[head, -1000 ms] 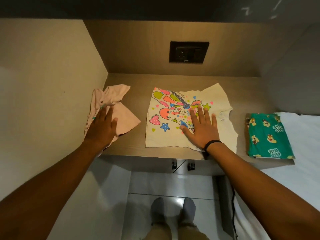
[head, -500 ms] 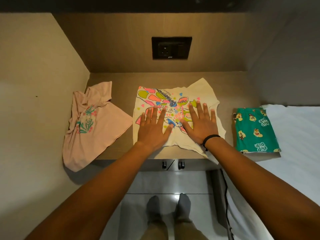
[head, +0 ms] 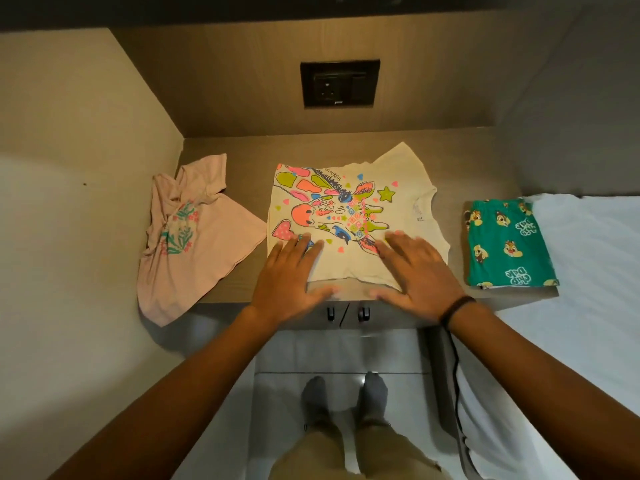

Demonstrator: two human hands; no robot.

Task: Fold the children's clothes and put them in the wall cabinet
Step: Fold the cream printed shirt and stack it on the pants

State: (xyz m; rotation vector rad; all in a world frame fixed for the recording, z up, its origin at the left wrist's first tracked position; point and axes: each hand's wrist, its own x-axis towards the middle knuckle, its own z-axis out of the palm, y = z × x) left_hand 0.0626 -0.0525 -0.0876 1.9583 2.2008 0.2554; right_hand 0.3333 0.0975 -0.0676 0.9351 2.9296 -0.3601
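- A wooden counter (head: pixel 460 161) fills the middle of the frame, set in a niche with a side wall at the left and a back panel above; three garments lie on it in a row.
- The cream T-shirt (head: pixel 391 188) lies at the centre, spread flat with its print facing up: a neon giraffe head in pink, green, orange and blue, with hearts and stars around it. One sleeve points toward the upper right, and the neckline sits at the right edge.
- The left hand (head: pixel 287 282) lies flat on the lower left corner of the cream T-shirt, fingers straight and slightly spread, thumb stretched along the counter's front edge.
- The right hand (head: pixel 415 275) lies flat on the lower right part of the same shirt, fingers straight and spread. A dark band (head: pixel 455 306) circles its wrist.
- The pink T-shirt (head: pixel 204 233) lies crumpled at the left of the frame, against the side wall, with a green and pink floral print showing. Its lower hem hangs over the counter's front edge.
- The green shorts (head: pixel 505 244) lie folded at the right of the frame, printed with cartoon chipmunks, just beside a white sheet (head: pixel 595 254).
- A black wall socket (head: pixel 341 83) sits in the back panel, upper centre.
- Two small cabinet handles (head: pixel 346 313) show under the counter edge, between the wrists.
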